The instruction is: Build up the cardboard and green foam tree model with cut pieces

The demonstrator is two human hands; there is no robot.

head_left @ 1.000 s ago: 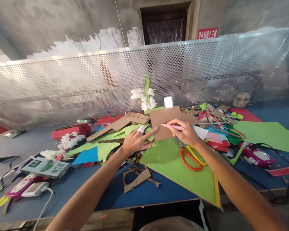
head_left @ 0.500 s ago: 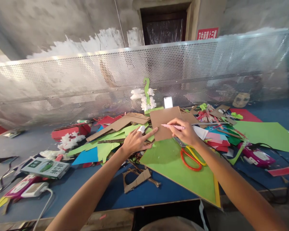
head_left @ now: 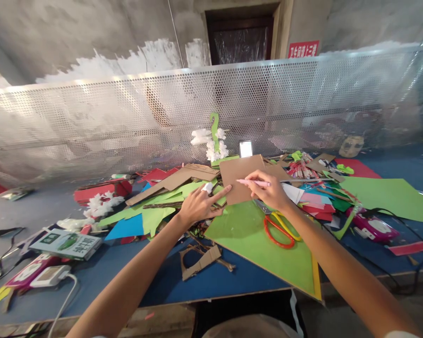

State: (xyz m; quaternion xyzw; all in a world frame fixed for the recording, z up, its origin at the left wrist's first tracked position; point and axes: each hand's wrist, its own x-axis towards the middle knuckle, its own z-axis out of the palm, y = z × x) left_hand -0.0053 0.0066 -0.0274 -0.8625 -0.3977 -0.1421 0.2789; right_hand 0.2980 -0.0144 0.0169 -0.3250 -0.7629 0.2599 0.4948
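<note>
Brown cardboard [head_left: 238, 170], partly out of sight behind the hands [head_left: 270, 191]

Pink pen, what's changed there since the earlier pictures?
The right hand and the pink pen have shifted slightly, the pen's rear end a little higher in view. Nothing was grasped or released; the left hand still has a fingertip on the brown cardboard.

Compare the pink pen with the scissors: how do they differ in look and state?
The pink pen is gripped in the right hand; the scissors lie unheld on the green sheet. The pink pen is one slim, single-coloured stick, while the scissors have orange and yellow handles. Both are close to the right hand.
</note>
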